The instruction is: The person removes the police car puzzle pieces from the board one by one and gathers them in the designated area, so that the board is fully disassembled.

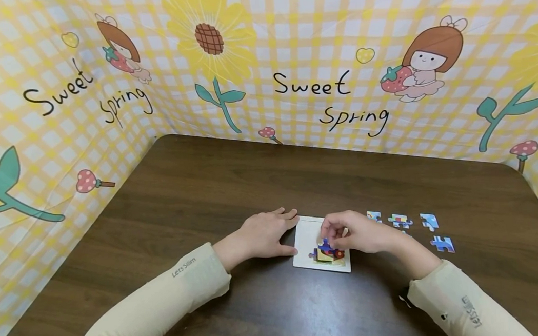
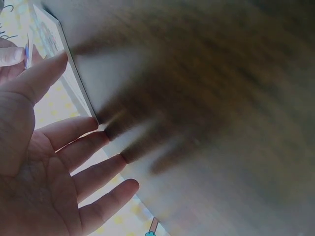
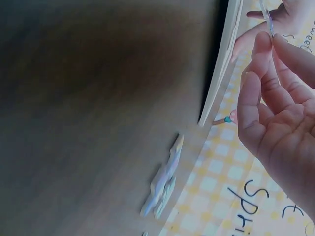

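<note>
A white puzzle tray lies flat on the table, with joined jigsaw pieces in its lower right part. My left hand rests at the tray's left side, fingers spread; in the left wrist view its thumb and forefinger meet the tray's edge. Above the tray, my right hand pinches a jigsaw piece between thumb and fingertips. That piece appears edge-on in the right wrist view, and the hand partly covers it from the head camera. Whether it touches the joined pieces I cannot tell.
Several loose jigsaw pieces lie on the brown table right of the tray, among them a blue one and one farther back. My right forearm passes close to them. A yellow checked cloth walls the table's back and sides.
</note>
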Motion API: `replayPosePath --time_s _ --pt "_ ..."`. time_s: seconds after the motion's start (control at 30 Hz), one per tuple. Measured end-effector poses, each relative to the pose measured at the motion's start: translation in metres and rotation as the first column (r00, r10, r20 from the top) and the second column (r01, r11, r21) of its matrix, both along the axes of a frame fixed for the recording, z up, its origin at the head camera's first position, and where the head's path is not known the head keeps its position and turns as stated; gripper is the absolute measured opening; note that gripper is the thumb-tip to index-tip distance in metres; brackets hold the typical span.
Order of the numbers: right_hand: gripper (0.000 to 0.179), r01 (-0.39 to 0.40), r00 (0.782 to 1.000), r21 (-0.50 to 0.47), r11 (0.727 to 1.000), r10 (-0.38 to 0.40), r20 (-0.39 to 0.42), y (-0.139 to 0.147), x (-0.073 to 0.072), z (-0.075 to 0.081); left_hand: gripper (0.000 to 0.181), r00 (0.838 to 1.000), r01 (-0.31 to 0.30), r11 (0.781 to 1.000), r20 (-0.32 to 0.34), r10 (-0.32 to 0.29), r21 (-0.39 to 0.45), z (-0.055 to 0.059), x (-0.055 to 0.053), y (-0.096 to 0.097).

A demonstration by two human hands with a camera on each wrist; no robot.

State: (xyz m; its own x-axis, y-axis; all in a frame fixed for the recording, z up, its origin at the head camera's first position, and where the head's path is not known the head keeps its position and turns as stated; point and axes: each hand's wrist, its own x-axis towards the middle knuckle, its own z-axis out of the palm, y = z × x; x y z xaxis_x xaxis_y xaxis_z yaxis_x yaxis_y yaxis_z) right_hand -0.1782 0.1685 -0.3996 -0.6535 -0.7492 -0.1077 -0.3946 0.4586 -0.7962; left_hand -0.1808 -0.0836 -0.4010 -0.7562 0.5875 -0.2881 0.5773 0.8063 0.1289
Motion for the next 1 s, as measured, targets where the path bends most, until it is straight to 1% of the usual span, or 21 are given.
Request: replayPosePath --time_s 0.2,0.47,0.7,0.8,1.0 --pt "0.01 0.03 0.999 -0.014 0.999 -0.03 0.019 0.014 0.003 0.005 0.077 1.0 0.006 1.0 -0.001 -0.006 -0.012 0.0 0.0 0.0" --pt "0.012 0.053 0.999 -0.027 0.998 -0.053 -0.009 0.035 0.008 0.007 0.077 1.0 0.008 1.0 0.002 -0.008 -0.01 0.0 0.0 0.0" --pt "0.011 0.091 0.996 -0.025 0.996 -0.09 0.017 0.055 0.014 0.013 0.077 1.0 0.011 1.0 0.001 -0.011 -0.014 0.0 0.001 0.0" --pt "0.011 0.09 0.996 -0.044 0.995 -0.09 0.006 0.063 0.016 0.014 0.077 1.0 0.011 1.0 0.002 -0.011 -0.018 0.0 0.001 0.0" --pt "0.01 0.092 0.996 -0.063 0.994 -0.093 -0.016 0.078 0.02 0.011 0.077 1.0 0.013 1.0 0.003 -0.013 -0.02 0.001 0.001 0.0"
